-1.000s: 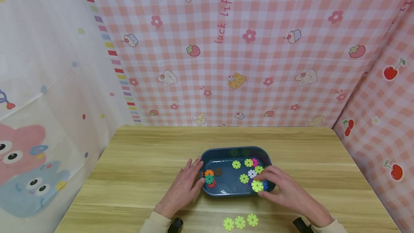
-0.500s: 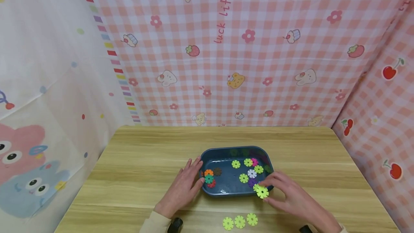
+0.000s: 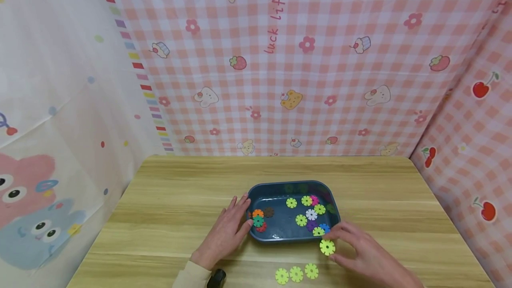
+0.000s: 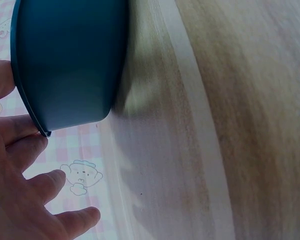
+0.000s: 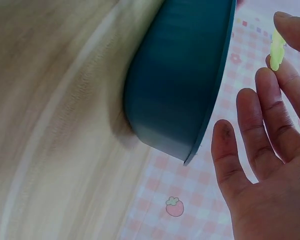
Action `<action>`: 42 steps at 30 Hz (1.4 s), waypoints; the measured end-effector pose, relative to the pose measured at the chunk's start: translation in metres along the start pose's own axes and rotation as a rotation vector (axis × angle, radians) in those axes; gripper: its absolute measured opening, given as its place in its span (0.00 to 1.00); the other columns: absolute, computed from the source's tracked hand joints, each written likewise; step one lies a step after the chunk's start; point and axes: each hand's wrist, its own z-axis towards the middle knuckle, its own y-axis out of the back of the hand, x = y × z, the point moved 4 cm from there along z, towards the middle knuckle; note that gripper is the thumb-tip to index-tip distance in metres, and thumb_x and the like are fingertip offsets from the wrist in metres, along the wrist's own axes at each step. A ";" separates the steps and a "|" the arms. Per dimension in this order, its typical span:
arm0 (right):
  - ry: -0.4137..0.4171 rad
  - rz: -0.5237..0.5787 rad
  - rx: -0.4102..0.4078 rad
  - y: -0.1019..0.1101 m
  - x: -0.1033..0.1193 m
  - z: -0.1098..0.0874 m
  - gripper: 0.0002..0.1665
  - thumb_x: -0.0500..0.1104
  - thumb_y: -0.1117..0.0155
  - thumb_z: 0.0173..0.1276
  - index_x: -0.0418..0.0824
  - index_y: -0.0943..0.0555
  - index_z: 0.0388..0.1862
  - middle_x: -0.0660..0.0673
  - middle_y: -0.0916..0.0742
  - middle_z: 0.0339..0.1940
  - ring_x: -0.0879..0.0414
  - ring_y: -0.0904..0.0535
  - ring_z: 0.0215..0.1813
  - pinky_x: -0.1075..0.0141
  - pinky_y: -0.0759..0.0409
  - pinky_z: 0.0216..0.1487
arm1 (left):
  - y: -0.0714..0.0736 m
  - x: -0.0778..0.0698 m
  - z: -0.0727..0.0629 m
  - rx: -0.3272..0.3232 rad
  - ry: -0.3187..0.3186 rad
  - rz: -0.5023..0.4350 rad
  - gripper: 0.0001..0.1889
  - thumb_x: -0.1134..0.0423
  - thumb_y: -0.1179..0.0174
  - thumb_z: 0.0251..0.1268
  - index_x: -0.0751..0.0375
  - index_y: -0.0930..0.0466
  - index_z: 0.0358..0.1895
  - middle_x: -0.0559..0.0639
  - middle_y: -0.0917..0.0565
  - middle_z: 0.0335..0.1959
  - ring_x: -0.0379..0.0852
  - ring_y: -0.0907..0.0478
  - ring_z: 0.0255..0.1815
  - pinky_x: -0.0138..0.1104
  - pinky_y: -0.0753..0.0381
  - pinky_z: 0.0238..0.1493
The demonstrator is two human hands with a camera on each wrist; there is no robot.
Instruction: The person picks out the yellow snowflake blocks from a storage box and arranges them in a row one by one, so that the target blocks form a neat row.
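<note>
A dark blue plastic tray (image 3: 276,240) stands on the table, with notched plastic discs of several colours lying in it. My left hand (image 3: 226,230) rests against the tray's left rim, its fingers extended; in the left wrist view, the fingertips (image 4: 32,145) touch the rim (image 4: 27,107). Between thumb and index finger, my right hand (image 3: 362,250) pinches a yellow-green notched disc (image 3: 327,247) just outside the tray's front right corner. The right wrist view shows that disc (image 5: 277,50) edge-on, and the other fingers (image 5: 247,112) are spread.
On the table (image 3: 180,181), in front of the tray, yellow-green discs (image 3: 296,274) lie in a short row. Inside the tray, orange, green and red discs (image 3: 258,221) sit at the left, and mostly yellow-green ones (image 3: 301,220) at the right. A checked cloth (image 3: 256,79) hangs behind.
My right hand has lifted the yellow-green disc out of the tray and moved toward the front right, uncovering a blue disc. My left hand has stayed at the rim.
</note>
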 end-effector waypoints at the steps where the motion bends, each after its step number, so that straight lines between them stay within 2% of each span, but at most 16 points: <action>1: 0.001 0.000 0.002 -0.001 0.000 -0.001 0.21 0.64 0.33 0.70 0.58 0.15 0.56 0.63 0.21 0.51 0.58 0.23 0.52 0.64 0.17 0.55 | 0.000 0.000 0.000 -0.001 0.000 -0.002 0.30 0.51 0.50 0.83 0.62 0.36 0.79 0.52 0.42 0.83 0.61 0.48 0.83 0.67 0.43 0.74; 9: 0.018 0.011 0.016 -0.006 -0.003 -0.006 0.20 0.63 0.33 0.72 0.59 0.15 0.57 0.63 0.21 0.52 0.58 0.24 0.53 0.65 0.18 0.56 | 0.000 0.000 0.000 -0.008 -0.007 -0.003 0.30 0.52 0.49 0.83 0.62 0.36 0.79 0.52 0.42 0.83 0.61 0.48 0.83 0.67 0.43 0.74; 16: -0.043 0.122 0.125 -0.012 -0.011 -0.007 0.20 0.60 0.33 0.73 0.57 0.16 0.59 0.58 0.21 0.55 0.57 0.24 0.54 0.67 0.18 0.54 | 0.000 -0.001 0.000 -0.004 -0.003 -0.002 0.30 0.53 0.49 0.83 0.62 0.36 0.79 0.53 0.42 0.83 0.61 0.48 0.83 0.67 0.43 0.74; 23: -0.022 0.162 0.161 -0.020 -0.016 -0.008 0.17 0.56 0.30 0.72 0.58 0.15 0.57 0.58 0.21 0.53 0.62 0.25 0.52 0.70 0.19 0.53 | 0.000 0.000 0.000 -0.001 0.002 0.005 0.30 0.52 0.49 0.83 0.62 0.36 0.79 0.52 0.42 0.84 0.61 0.48 0.83 0.67 0.43 0.74; 33: -0.066 0.233 0.244 -0.031 -0.024 -0.009 0.15 0.56 0.32 0.73 0.59 0.16 0.57 0.59 0.21 0.54 0.62 0.26 0.53 0.71 0.20 0.53 | 0.000 0.000 0.000 -0.009 -0.010 0.004 0.30 0.52 0.49 0.82 0.63 0.36 0.79 0.52 0.42 0.83 0.61 0.47 0.83 0.67 0.42 0.73; 42: -0.054 0.234 0.254 -0.039 -0.030 -0.009 0.13 0.54 0.32 0.74 0.59 0.15 0.55 0.58 0.21 0.54 0.62 0.26 0.52 0.70 0.21 0.54 | 0.000 0.000 0.000 -0.012 -0.015 0.006 0.30 0.51 0.49 0.82 0.63 0.35 0.79 0.52 0.41 0.83 0.62 0.46 0.82 0.67 0.41 0.73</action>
